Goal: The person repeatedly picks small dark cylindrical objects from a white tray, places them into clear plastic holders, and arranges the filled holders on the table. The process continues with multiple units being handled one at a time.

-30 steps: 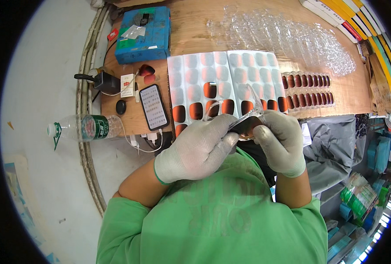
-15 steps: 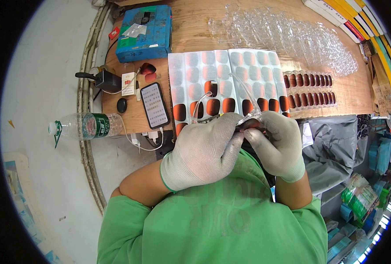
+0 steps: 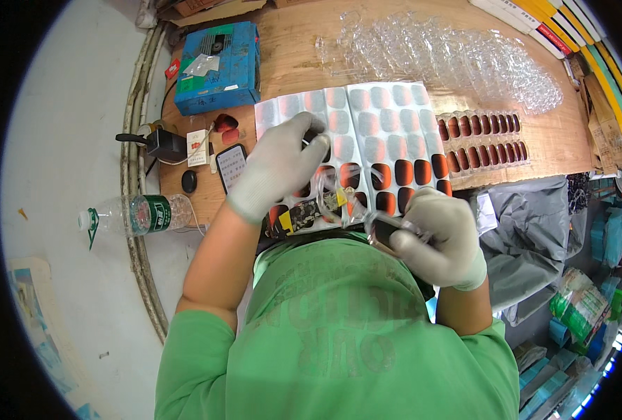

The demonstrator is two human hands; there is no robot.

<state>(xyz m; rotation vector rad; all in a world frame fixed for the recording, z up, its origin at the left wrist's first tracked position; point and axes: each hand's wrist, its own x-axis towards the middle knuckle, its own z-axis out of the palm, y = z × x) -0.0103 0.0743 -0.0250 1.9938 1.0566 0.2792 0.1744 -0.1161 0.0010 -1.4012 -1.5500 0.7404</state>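
Observation:
Both my hands wear whitish gloves. My right hand (image 3: 442, 241) grips a pair of clear-framed glasses (image 3: 384, 229) near my chest. A dark lens shows in its front, and its see-through temples reach left, blurred. My left hand (image 3: 277, 168) is over the left part of a white lens sheet (image 3: 356, 129), thumb and fingers curled together around a dark lens (image 3: 326, 152), mostly hidden by the fingers. Rows of orange-to-black lenses (image 3: 403, 171) lie on the sheet's nearer part. Its farther part bears paler, covered lens shapes.
Many clear glasses frames (image 3: 451, 59) are heaped at the back. Two rows of frames with dark lenses (image 3: 482, 126) stand right of the sheet. At left are a blue box (image 3: 216, 70), a phone (image 3: 230, 166) partly under my left arm, a black adapter (image 3: 167, 145) and a plastic bottle (image 3: 139, 213).
My left hand has let go of the glasses and moved left and away from me to the loose lens on the sheet. My right hand keeps the glasses, slightly lower.

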